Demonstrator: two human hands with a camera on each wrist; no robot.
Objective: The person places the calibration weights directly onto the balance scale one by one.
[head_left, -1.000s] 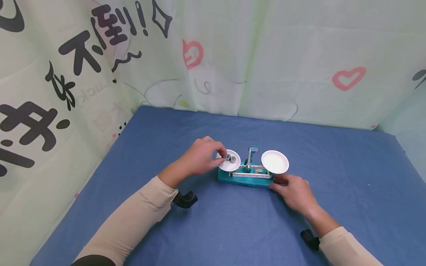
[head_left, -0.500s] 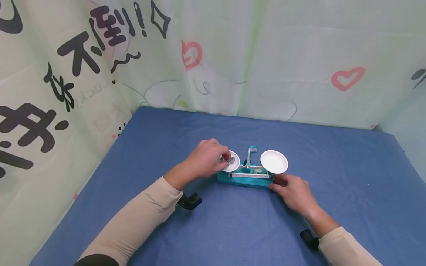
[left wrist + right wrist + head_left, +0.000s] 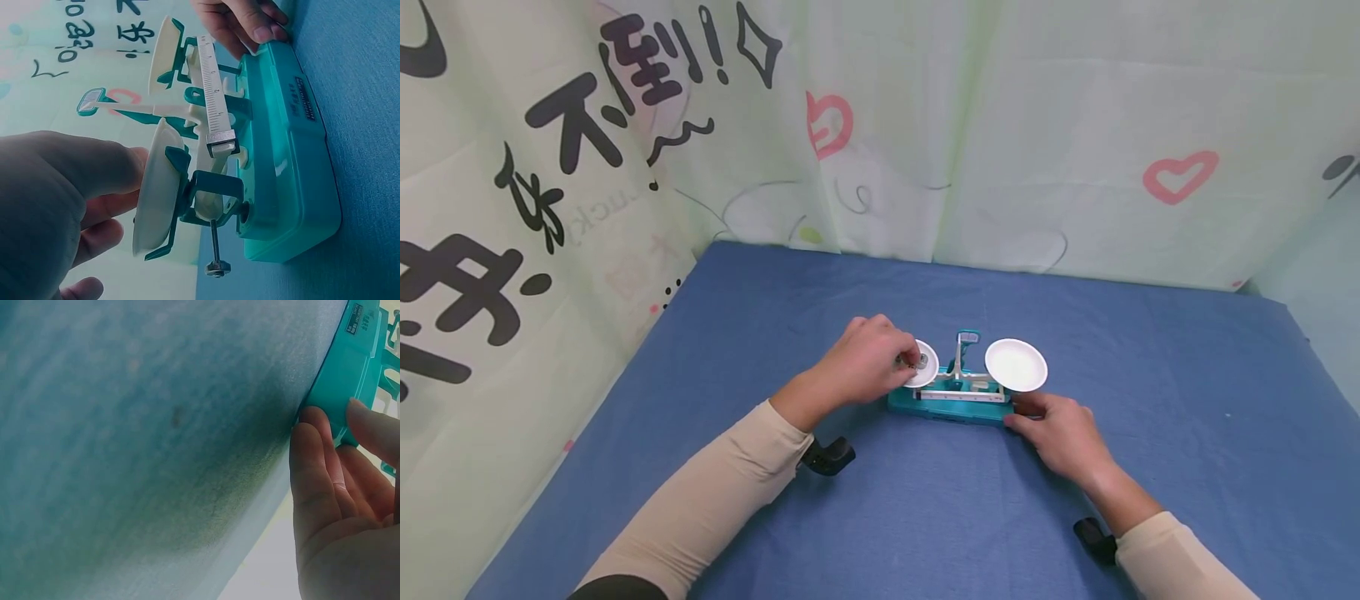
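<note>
A teal balance scale [image 3: 951, 408] with two white pans stands on the blue cloth. In the left pan [image 3: 931, 372] lie small grey metal weights [image 3: 922, 362], partly covered by my fingers. My left hand [image 3: 872, 354] reaches over that pan, thumb and forefinger bent together at a weight; the pan hides the fingertips in the left wrist view. My right hand [image 3: 1063, 437] grips the right end of the scale's base [image 3: 340, 394], with the thumb on one face and fingers against the end. The right pan [image 3: 1017, 365] holds nothing.
Blue cloth [image 3: 940, 517] covers the table around the scale. A pale printed curtain [image 3: 1037, 125] hangs along the back and left edges. Black wrist cameras [image 3: 829, 457] sit under both forearms. The ruled beam and an adjusting nut [image 3: 217, 269] stick out near the left pan.
My left hand has moved right over the left pan, covering more of the weights, and then stays nearly still. The right hand keeps its grip on the base.
</note>
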